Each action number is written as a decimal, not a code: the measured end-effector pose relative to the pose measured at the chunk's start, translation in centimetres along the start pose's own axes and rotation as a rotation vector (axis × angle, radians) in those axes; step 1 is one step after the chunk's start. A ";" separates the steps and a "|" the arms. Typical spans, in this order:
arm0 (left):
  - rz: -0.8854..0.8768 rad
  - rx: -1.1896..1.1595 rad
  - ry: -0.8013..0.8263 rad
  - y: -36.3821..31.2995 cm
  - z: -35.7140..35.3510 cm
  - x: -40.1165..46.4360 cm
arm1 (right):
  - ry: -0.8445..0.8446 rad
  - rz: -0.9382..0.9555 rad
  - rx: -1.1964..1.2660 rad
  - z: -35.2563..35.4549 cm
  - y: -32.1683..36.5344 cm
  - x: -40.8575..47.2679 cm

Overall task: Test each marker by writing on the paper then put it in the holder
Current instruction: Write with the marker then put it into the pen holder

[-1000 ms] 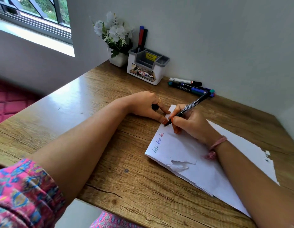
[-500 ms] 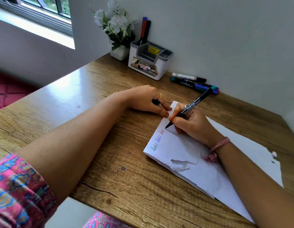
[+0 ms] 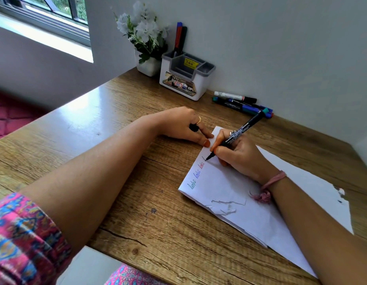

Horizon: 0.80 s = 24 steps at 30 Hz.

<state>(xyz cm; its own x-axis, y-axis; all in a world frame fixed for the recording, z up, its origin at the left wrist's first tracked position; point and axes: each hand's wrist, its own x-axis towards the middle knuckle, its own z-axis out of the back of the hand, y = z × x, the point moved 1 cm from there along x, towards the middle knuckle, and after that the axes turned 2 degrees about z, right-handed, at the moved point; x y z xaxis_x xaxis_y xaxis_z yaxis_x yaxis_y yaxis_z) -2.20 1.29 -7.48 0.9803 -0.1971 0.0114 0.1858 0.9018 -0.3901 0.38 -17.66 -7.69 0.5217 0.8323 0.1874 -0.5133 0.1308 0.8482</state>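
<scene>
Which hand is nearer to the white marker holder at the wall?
Left. The left hand rests on the table in front of the holder, holding a black cap. The right hand is farther, writing on the paper with a black marker.

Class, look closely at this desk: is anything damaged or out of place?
Yes. The paper is damaged: a torn, crumpled patch near its front edge and a ragged right edge. Several markers lie loose by the wall, not in the holder.

Cap (image 3: pixel 193 127) mostly hidden in left hand (image 3: pixel 181 125); paper (image 3: pixel 230 194) partly under right forearm.
</scene>
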 end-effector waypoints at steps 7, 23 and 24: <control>0.009 -0.014 0.006 0.0 0.0 0.0 | -0.027 0.004 -0.013 0.0 -0.2 0.2; 0.012 -0.021 -0.010 0.0 -0.1 -0.1 | -0.054 0.008 -0.034 0.0 -0.4 0.3; 0.008 -0.021 -0.012 0.0 -0.1 -0.1 | -0.067 0.004 -0.034 0.0 -0.5 0.3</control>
<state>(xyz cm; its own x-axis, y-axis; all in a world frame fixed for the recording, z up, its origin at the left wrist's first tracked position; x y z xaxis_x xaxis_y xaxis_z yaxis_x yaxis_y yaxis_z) -2.30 1.27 -7.54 0.9825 -0.1851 0.0190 0.1765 0.8951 -0.4094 0.78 -17.44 -8.03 0.5635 0.7951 0.2243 -0.5378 0.1469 0.8302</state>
